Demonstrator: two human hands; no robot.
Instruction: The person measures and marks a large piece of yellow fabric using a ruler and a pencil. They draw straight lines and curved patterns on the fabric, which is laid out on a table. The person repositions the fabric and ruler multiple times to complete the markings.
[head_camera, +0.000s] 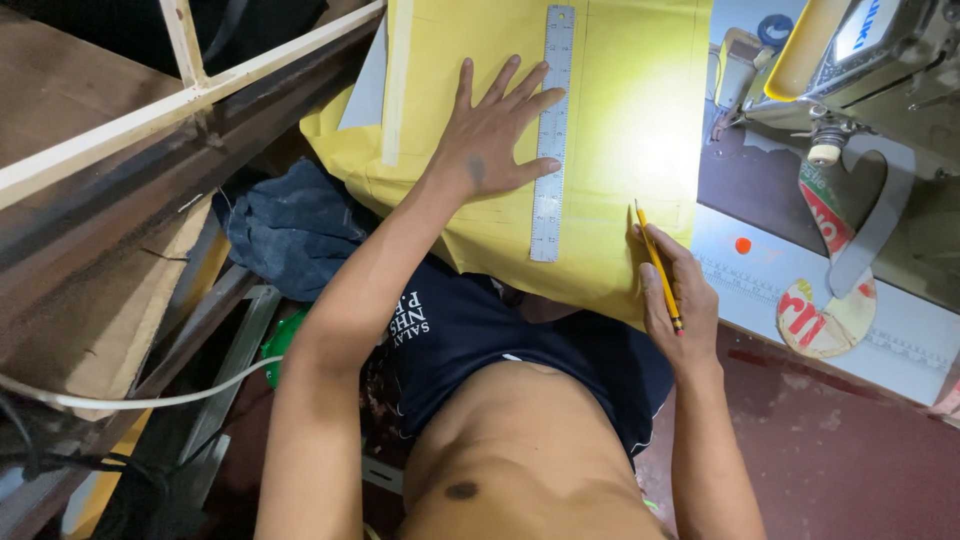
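While the left hand (492, 135) lies flat, fingers spread, pinning one long steel ruler (552, 130) on yellow cloth (630, 120), the right hand (675, 300) grips one yellow pencil (658, 266).

At your right, a sewing machine (880, 60) stands on the worktop (900, 335); wooden framing (130, 120) at left; red floor (830, 450) below.

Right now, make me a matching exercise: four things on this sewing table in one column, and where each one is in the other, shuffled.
1. yellow fabric sheet
2. long metal ruler
3. yellow wooden pencil
4. small orange dot

A. in the right hand
B. on the white table edge
C. beside the spread left hand
D. spread flat under the ruler

Pairs: 1-D, 2-C, 3-A, 4-B
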